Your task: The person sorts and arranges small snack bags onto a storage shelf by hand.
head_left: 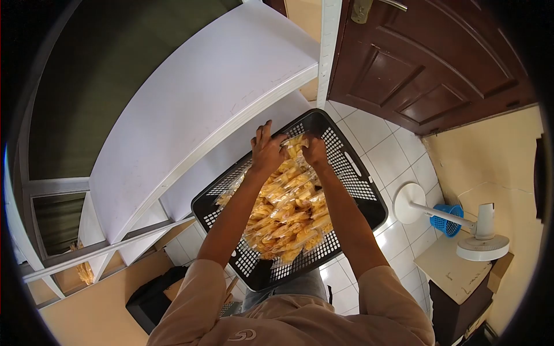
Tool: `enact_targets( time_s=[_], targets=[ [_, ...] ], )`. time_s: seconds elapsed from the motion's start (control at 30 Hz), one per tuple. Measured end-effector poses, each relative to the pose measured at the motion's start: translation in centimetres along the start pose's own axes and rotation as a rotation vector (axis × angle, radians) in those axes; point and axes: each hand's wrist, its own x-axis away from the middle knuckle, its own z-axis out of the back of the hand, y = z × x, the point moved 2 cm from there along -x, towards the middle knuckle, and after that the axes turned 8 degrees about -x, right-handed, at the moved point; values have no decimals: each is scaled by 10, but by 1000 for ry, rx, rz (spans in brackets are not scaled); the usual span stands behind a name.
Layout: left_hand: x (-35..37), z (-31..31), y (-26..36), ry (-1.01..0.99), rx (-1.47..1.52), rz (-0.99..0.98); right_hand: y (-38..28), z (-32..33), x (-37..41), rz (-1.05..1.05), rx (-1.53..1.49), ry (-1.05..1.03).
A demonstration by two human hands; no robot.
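Both hands are over the far end of a black perforated plastic basket (378,214) with many clear bags of yellow snacks (291,213) piled in it. Between the hands is one clear snack bag (295,145). My left hand (267,151) pinches its left side with thumb and forefinger, the other fingers raised and spread. At the bag's right side, my right hand (314,151) has its fingers curled onto it; their tips are partly hidden.
White shelves (202,75) stand close on the left, beside the basket. To the right are a white fan (482,247), a blue bin (446,219) and a small cabinet (450,268). A brown door (421,69) is at the upper right, above a tiled floor (392,155).
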Motion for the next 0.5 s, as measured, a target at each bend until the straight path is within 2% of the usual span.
enact_targets(
  time_s=[0.03,0.1,0.17,0.23,0.27,0.33,0.37,0.4,0.5],
  targets=[
    [9,6,-4,4,-3,4,3,-4,0,6,-3,-2],
    [34,21,-13,176,167,45,-9,2,2,-148,-32,122],
    [64,32,-20,241,211,68,-14,4,0,-146,-88,103],
    [101,37,-32,323,302,130,-4,-4,-1,-130,-94,12],
    [120,43,-35,333,297,140,-2,-5,-4,-299,-86,-90],
    [161,52,-43,257,421,320,4,-6,-9,-324,-134,-105],
    [182,50,-51,297,422,345,13,-8,-8,-363,-178,-112],
    [202,55,-56,312,424,367,41,-21,-10,-244,-263,-78],
    [251,76,-64,327,588,529,76,-26,-10,-170,-151,7]
  ],
)
